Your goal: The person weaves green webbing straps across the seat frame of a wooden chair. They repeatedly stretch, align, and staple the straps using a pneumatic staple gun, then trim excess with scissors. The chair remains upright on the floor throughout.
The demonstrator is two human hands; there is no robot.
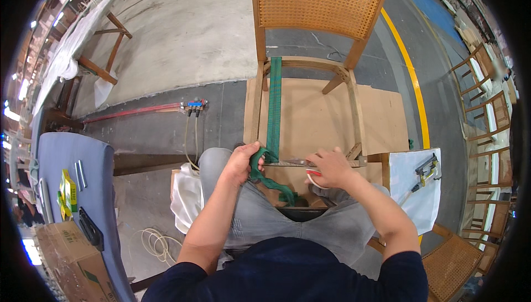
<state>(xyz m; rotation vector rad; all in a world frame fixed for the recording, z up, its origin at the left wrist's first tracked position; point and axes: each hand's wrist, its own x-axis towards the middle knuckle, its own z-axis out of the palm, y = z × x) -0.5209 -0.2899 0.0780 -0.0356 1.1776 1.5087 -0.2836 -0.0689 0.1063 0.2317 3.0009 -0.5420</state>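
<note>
A wooden chair frame [355, 115] with a woven cane back [321, 0] stands in front of my knees, its seat open. One strip of green webbing [274, 108] runs from the back rail to the front rail at the left side. My left hand [239, 163] is closed on the loose end of that webbing at the front left corner, and its tail dangles between my legs. My right hand [333, 169] grips scissors [313, 173] with red and white handles, blades pointing left along the front rail toward the webbing. Whether the blades touch it, I cannot tell.
A cardboard sheet [384, 116] lies beneath the chair. On a white cloth [412, 202] to my right rests a staple gun [425, 172]. The blue padded surface [99, 174] at left bears small boxes [68, 191] and a carton [66, 246]. A red hose [133, 112] crosses the floor.
</note>
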